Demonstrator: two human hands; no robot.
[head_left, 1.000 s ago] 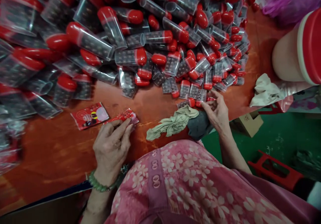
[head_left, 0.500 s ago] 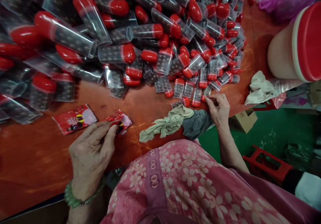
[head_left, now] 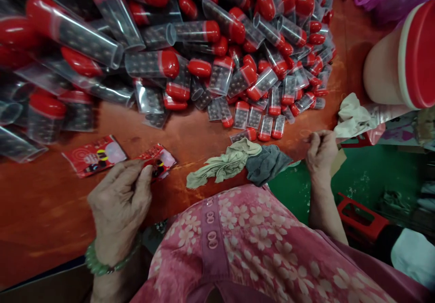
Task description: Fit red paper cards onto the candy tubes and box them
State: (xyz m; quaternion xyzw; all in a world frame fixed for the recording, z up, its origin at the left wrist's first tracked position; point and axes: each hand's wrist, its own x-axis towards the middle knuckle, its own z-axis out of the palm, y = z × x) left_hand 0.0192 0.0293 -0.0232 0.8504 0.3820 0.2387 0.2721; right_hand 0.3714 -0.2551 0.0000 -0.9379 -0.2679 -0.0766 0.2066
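Note:
My left hand (head_left: 120, 199), with a green bead bracelet, is closed in a pinch at the edge of a red printed packet (head_left: 162, 160); a bit of red shows between thumb and fingers. Another red printed packet (head_left: 97, 156) lies flat to its left. My right hand (head_left: 321, 153) is over the table's right edge, fingers closed near a white cloth (head_left: 353, 117); what they hold, if anything, I cannot make out. Left of it, a clear tube with a red cap (head_left: 277, 127) lies beside similar tubes filled with small dark balls.
A large heap of red-capped tubes (head_left: 173, 63) covers the back of the orange-red table (head_left: 200, 133). Light green (head_left: 226, 162) and dark grey cloths (head_left: 267, 162) lie at the front edge. At the right stand a red-lidded bucket (head_left: 384, 72) and, lower, a red stool (head_left: 362, 217).
My right hand has moved right, away from the red-capped tube at the front of the heap, towards the white cloth. My left hand keeps its pinch; the view has shifted slightly.

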